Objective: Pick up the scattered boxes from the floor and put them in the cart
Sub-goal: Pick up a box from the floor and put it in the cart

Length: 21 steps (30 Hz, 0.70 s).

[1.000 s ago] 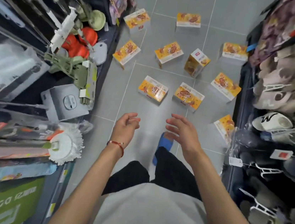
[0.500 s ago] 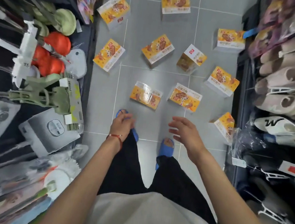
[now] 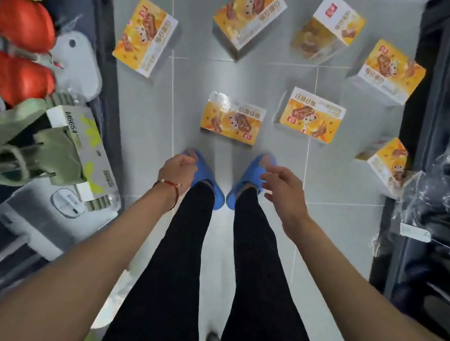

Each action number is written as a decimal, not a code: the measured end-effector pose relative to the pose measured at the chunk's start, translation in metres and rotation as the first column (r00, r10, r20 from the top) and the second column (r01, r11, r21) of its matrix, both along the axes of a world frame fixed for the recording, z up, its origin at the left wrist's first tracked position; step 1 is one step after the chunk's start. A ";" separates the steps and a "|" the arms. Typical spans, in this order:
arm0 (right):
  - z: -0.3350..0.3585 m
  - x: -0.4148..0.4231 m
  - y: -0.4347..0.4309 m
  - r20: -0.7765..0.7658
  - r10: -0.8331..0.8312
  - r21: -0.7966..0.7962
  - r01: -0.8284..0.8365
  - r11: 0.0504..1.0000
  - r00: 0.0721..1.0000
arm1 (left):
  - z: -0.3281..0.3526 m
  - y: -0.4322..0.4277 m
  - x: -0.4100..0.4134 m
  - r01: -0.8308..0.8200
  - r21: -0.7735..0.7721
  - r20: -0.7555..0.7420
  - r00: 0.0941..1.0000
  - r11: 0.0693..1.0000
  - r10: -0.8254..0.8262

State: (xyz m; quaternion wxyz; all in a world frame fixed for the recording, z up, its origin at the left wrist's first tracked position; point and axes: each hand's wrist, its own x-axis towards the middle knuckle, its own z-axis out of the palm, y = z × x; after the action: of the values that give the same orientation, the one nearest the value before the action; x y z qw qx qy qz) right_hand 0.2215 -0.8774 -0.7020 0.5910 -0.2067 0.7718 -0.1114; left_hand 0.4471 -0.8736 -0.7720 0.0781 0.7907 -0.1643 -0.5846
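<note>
Boxes (image 3: 233,119) were scattered across upper centre, hemmed by shelves (image 3: 419,123) at both edges; left hand (image 3: 177,171) was loosely curled, right hand (image 3: 283,190) spread, both empty, above sandals (image 3: 250,170).

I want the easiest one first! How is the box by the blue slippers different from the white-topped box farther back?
The box by the slippers lies flat, yellow picture face up; the white-topped box stands on a narrower side, showing a white panel with a red logo. The box by the slippers is just ahead of the blue slippers; the white-topped box sits farther off, rightward. Both have yellow packaging.
</note>
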 end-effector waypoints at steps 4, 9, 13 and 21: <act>-0.091 0.000 -0.003 -0.073 0.050 0.012 -0.050 0.999 0.996 | -0.089 0.002 0.003 0.190 0.082 0.036 0.980 0.978 -0.193; -0.204 -0.007 -0.012 -0.131 0.001 0.037 0.004 0.999 0.991 | -0.174 -0.017 0.003 0.239 0.060 0.105 0.964 0.969 -0.244; -0.285 -0.009 -0.022 -0.137 0.003 0.079 0.008 0.997 0.991 | -0.247 -0.035 0.007 0.091 0.021 0.068 0.993 0.996 -0.092; -0.417 -0.011 -0.052 -0.073 0.013 0.132 -0.003 0.991 0.997 | -0.364 -0.073 0.004 0.026 0.002 0.055 0.998 1.000 -0.026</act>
State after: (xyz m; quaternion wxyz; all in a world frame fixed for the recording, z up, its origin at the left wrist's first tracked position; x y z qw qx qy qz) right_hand 0.2104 -0.9296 -1.1195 0.5748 -0.1742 0.7980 -0.0499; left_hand 0.4513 -0.9465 -1.1364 0.0652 0.8043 -0.1763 -0.5637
